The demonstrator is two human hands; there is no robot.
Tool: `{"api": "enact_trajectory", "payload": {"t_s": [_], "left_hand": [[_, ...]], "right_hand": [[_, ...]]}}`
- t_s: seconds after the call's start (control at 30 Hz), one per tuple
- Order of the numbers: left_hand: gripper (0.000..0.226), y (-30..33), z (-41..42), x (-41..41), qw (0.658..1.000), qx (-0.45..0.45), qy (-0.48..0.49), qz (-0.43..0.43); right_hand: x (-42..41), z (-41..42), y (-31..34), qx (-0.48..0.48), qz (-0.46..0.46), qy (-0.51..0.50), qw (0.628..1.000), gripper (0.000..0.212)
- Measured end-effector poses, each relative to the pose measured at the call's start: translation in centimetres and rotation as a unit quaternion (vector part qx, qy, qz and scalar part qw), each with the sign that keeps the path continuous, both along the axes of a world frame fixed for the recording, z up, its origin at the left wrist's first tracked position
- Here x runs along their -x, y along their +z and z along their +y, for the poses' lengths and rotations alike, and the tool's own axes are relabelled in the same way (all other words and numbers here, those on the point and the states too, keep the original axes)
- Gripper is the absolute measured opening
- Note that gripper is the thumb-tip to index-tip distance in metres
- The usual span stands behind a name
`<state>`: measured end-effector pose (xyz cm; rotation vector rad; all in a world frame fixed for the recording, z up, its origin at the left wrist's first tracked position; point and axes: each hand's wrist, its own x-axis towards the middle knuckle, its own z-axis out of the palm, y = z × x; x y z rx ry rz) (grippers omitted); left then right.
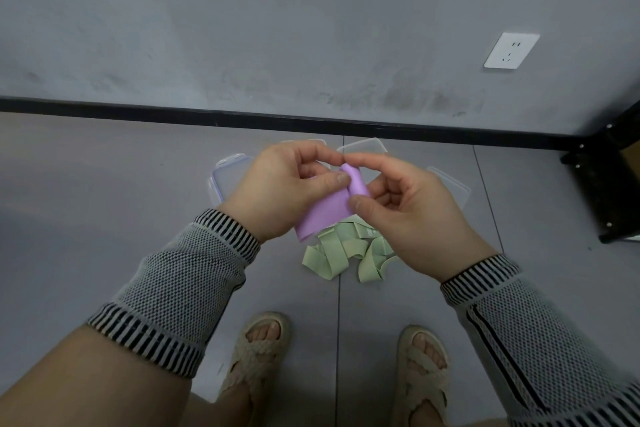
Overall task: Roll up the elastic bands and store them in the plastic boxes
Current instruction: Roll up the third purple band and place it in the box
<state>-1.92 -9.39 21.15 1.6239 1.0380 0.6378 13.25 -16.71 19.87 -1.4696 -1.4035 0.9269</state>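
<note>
Purple flat elastic band (323, 210) sat mid-frame, left hand (284, 191) and right hand (408, 208) pinching its rolled top edge; tight, even turns looked wisest before boxing.

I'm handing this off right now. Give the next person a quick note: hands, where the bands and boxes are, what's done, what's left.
Left hand and right hand both pinch the purple band, held above the floor; its top end is partly rolled, the rest hangs loose.
Green bands lie in an unrolled heap on the floor.
Clear plastic boxes sit on the floor beyond the hands, partly hidden; contents cannot be told.
Left: finish rolling purple, box it, then roll and box the green.
</note>
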Motion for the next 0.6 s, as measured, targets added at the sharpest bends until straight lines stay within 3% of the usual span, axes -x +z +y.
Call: {"api": "enact_trajectory", "payload": {"t_s": [0.17,0.23,0.37,0.6], "left_hand": [[0.009,-0.02,-0.10,-0.34,1.000,0.006,0.020,-0.004],[0.005,0.22,-0.02,-0.10,0.999,0.031,0.024,-0.019],[0.005,0.39,0.33,0.39,0.996,0.057,0.045,-0.051],[0.011,0.16,0.27,0.37,0.996,0.068,0.035,-0.049]], "right_hand": [[-0.01,-0.07,-0.40,-0.009,-0.029,-0.014,0.999,0.053],[-0.21,-0.13,-0.24,-0.006,0.032,-0.022,0.999,0.056],[-0.63,-0.34,0.38,-0.002,0.133,0.001,0.991,0.036],[-0.31,-0.42,0.29,-0.038,0.104,-0.024,0.994,0.030]]}}
